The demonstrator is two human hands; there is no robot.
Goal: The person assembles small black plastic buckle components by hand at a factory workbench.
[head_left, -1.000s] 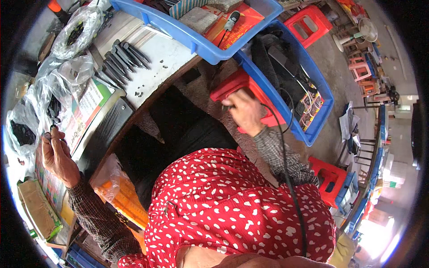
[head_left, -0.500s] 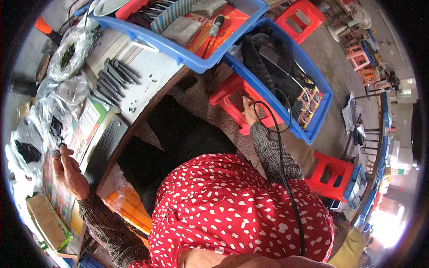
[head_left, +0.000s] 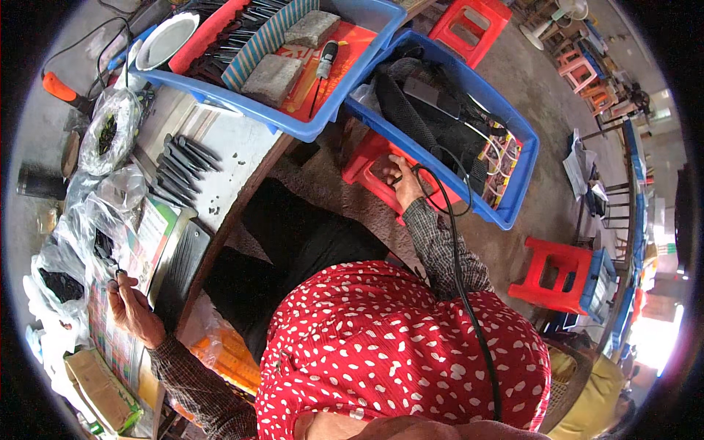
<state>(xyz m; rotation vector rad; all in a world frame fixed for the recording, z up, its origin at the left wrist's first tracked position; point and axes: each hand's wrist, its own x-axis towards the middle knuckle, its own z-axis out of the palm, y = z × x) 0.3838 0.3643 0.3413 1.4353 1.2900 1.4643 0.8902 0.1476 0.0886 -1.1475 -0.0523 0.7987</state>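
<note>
At the left, my left hand is closed, thumb and fingertips pinched on a small black piece. It is beside a clear plastic bag with black parts inside. A dark, flat slab lies just right of that hand, at the table edge. Several slim black pieces lie in a row farther up the white tabletop. My right hand is over a red stool, fingers curled around something dark that I cannot make out. A black cable passes close beside it.
A blue tray holds stone blocks, a screwdriver and black pieces. Right of it, a blue crate contains black mesh material and white cords. Red stools stand on the floor. A yellow carton is at the lower left.
The whole view has shifted slightly. My left hand still pinches the black piece beside the bag, a little nearer to me. My right fingers look more curled than before.
</note>
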